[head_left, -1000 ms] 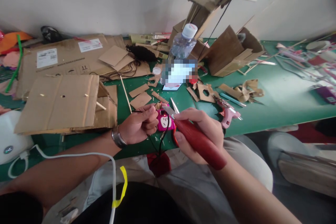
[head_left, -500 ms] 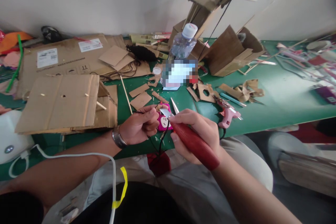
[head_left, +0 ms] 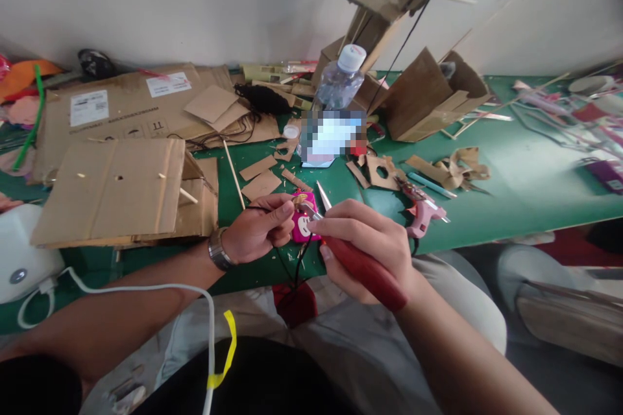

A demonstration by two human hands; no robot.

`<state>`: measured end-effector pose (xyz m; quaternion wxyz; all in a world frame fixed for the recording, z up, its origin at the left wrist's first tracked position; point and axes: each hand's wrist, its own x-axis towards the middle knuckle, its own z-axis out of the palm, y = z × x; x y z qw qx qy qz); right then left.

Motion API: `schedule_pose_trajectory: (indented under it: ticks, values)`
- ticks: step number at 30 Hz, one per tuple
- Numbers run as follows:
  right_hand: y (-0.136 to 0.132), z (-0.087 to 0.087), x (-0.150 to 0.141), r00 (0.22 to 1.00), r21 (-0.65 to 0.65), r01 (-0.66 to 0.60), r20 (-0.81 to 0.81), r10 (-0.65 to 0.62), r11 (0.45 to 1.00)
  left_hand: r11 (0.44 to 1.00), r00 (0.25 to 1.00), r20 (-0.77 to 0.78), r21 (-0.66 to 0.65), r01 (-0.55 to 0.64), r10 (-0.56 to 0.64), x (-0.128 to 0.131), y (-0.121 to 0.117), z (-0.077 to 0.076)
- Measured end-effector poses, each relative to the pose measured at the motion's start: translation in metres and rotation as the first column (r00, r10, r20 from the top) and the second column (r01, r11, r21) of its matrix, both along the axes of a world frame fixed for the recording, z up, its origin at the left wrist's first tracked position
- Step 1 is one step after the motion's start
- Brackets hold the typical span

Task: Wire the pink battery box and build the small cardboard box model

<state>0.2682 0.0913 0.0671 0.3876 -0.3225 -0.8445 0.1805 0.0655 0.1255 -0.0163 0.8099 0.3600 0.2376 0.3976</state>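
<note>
My left hand (head_left: 257, 230) pinches a thin black string (head_left: 296, 258) that hangs down over the table's front edge. My right hand (head_left: 363, 240) grips red-handled scissors (head_left: 363, 266), whose blades (head_left: 311, 211) point left and touch the string beside my left fingertips. A small pink object (head_left: 300, 228) with a white face lies on the green table just behind both hands. A dark red thing (head_left: 294, 303) lies on my lap under the string.
A cardboard box (head_left: 117, 191) with wooden pegs stands left. A water bottle (head_left: 338, 87), cardboard scraps (head_left: 260, 185), a wooden skewer (head_left: 233, 175) and a pink glue gun (head_left: 423, 213) lie on the green table (head_left: 511, 188). A cardboard model (head_left: 384, 6) rises behind. A white cable (head_left: 209, 331) crosses my left arm.
My right hand has slid the scissors left, bringing the blades closer to my left fingertips and the string. My left hand has barely moved.
</note>
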Motion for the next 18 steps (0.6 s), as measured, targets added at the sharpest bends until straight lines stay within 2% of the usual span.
schedule_pose_trajectory:
  ticks: [2,3,4,6,8,10,12,15,18]
  values:
    - [-0.001,-0.001,0.0,1.0,-0.004,0.005,0.021,-0.005,1.0,0.98,0.985,-0.128,0.179,-0.089,0.112,-0.001,-0.001,0.0]
    - [-0.002,-0.001,0.0,0.999,-0.004,0.013,0.03,-0.012,1.0,0.947,0.959,-0.207,0.297,-0.126,0.192,-0.002,-0.002,0.001]
    - [-0.003,-0.001,-0.001,0.999,-0.002,0.023,0.04,-0.023,1.0,0.896,0.918,-0.282,0.421,-0.142,0.278,-0.004,-0.003,0.002]
    - [-0.006,-0.002,-0.003,0.997,0.0,0.045,0.061,-0.045,0.999,0.764,0.813,-0.39,0.637,-0.101,0.432,-0.007,-0.006,0.005]
    - [-0.008,-0.002,-0.004,0.996,-0.004,0.058,0.07,-0.058,0.998,0.635,0.733,-0.413,0.772,-0.033,0.541,-0.009,-0.007,0.008]
    - [-0.009,-0.002,-0.005,0.996,-0.013,0.059,0.072,-0.058,0.998,0.549,0.682,-0.41,0.835,0.015,0.605,-0.01,-0.008,0.008]
    - [-0.009,-0.002,-0.006,0.995,-0.01,0.054,0.082,-0.053,0.998,0.501,0.649,-0.406,0.864,0.043,0.644,-0.01,-0.008,0.007]
    - [-0.007,-0.005,-0.006,0.991,0.068,0.027,0.127,-0.036,0.997,0.475,0.617,-0.415,0.877,0.076,0.668,-0.009,-0.009,0.006]
    - [-0.004,-0.01,-0.006,0.978,0.195,-0.014,0.207,-0.027,0.981,0.474,0.599,-0.424,0.876,0.082,0.68,-0.008,-0.011,0.007]
